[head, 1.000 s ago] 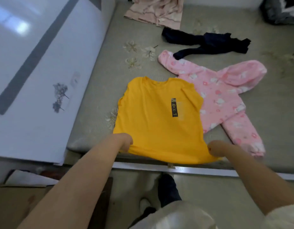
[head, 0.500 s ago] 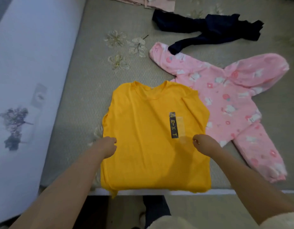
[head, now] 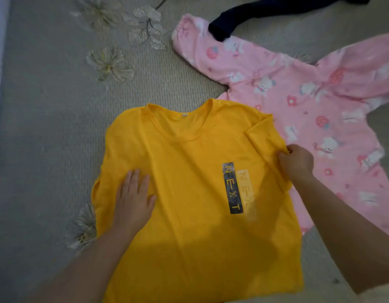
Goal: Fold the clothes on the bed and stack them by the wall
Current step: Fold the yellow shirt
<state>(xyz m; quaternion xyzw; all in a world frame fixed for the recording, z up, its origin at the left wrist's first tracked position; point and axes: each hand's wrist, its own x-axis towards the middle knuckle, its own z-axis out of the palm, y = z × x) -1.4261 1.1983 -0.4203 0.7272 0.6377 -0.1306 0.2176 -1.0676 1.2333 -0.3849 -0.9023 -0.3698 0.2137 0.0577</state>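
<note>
From the head camera, the only view I have, I am watching a yellow T-shirt (head: 189, 193) lying face up on the grey bed (head: 47, 127), its neckline pointing away and its printed label showing at chest height. The left hand (head: 134, 200) is resting flat on the shirt's left side, fingers straight and spread, gripping nothing, simply pressing the cloth down. The right hand (head: 296, 160) is pinching the shirt's right edge just below the sleeve, its grip closed on a small bunch of fabric, and the sleeve above it is already lying doubled over onto the chest. The shirt's right side is overlapping a pink hooded top (head: 309, 101) spread beside it, and a dark navy garment (head: 224, 25) is lying across that top's far sleeve. I am judging the risks from here: the pinch is sitting so close to the pink fleece underneath that a fold inward could be dragging the pink top along with it; the flat hand is holding only one patch, so a hard pull could be sliding the whole shirt sideways and skewing the fold; and the doubled sleeve could be trapping a lump inside. No folded stack and no wall are showing in this view.
</note>
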